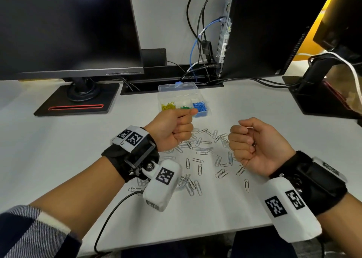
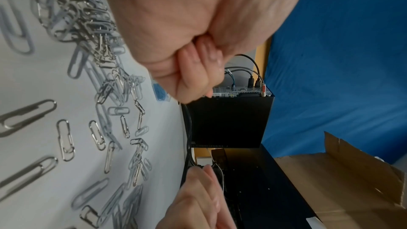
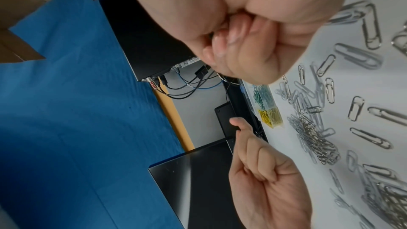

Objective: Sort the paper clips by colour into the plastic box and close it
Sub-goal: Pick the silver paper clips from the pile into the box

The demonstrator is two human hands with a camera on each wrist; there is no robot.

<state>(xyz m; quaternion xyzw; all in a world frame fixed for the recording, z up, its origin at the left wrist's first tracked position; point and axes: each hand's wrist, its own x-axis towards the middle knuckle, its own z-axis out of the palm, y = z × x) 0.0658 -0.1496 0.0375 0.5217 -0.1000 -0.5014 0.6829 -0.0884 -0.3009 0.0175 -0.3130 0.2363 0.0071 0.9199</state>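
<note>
White office desk (image 1: 58, 140), monitors behind. Landmark: clear plastic box (image 1: 183, 98), lid open, holding yellow clips (image 1: 168, 106), green clips (image 1: 184, 107) and blue clips (image 1: 200, 106) in separate compartments. Just in front: silver paper clips (image 1: 201, 155), loose, unsorted. Left hand (image 1: 172, 132) and right hand (image 1: 254, 144) hover fisted above them; contents cannot be told. Judged largely done; silver lot and closing remain.

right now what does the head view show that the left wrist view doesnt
Only the head view shows the open plastic box with yellow clips, green clips, and the monitor. Only the left wrist view shows the cardboard box. Both show the silver paper clips loose on the table, the left hand and right hand fisted above them, and the computer tower.
</note>
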